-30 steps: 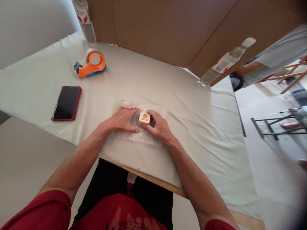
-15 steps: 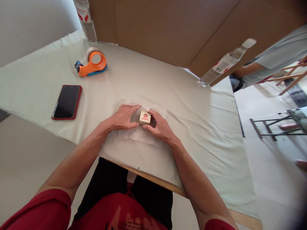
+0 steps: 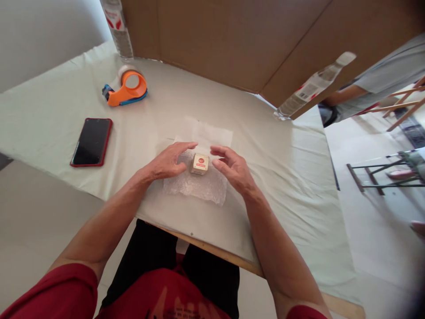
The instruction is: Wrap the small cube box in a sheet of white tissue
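Right hand [image 3: 234, 168] and left hand [image 3: 168, 161] have parted from the box [image 3: 200, 164], fingers spread, gripping nothing. The box rests between them on bubble wrap [image 3: 197, 187] (crinkled); tugging this could tip it. Counted: one box, one phone [image 3: 92, 141], one tape dispenser [image 3: 133, 94], two bottles [image 3: 307, 91].

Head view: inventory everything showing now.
tablecloth: one, pale green, centre
bubble wrap: apparently one, clear, on tablecloth
box: one, cream and red, on bubble wrap
phone: one, black with red edge, left
tape dispenser: one, orange and blue, beyond phone
cardboard: one, brown, far side
bottles: two, clear, by cardboard
other person: one, grey sleeve, upper right
furniture frames: count unclear, brown and dark, right
left hand: one, bare, left of box
right hand: one, bare, right of box
shirt: one, red, bottom
trousers: one, black, bottom
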Demonstrator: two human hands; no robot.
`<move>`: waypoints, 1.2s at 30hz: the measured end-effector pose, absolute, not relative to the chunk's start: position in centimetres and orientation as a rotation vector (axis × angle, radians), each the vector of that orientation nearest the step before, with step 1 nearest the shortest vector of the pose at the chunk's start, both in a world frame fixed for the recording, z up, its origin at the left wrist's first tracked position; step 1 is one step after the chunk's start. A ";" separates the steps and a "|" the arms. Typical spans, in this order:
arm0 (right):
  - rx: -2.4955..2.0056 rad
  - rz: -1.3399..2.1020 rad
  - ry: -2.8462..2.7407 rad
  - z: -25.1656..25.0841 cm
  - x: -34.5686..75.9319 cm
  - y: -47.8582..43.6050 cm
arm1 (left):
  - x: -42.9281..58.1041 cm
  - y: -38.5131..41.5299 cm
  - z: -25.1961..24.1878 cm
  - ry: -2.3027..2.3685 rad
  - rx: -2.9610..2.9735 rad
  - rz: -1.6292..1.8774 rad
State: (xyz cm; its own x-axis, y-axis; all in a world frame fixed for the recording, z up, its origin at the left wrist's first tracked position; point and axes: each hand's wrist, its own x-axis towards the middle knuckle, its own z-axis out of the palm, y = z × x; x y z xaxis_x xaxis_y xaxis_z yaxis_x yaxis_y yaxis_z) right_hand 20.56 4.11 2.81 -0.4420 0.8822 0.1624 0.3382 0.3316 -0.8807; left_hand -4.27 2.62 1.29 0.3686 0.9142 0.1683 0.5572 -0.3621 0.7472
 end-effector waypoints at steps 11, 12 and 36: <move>-0.928 0.207 -2.717 5.0 21.0 -3.3 | -4.4 2.8 1.3 1.301 1.879 0.922; -0.942 0.128 -2.742 4.2 20.7 -3.6 | -4.4 2.8 1.4 1.298 1.884 0.928; -1.033 0.540 -2.106 1.5 18.8 4.6 | -2.4 2.1 1.5 1.248 1.703 0.957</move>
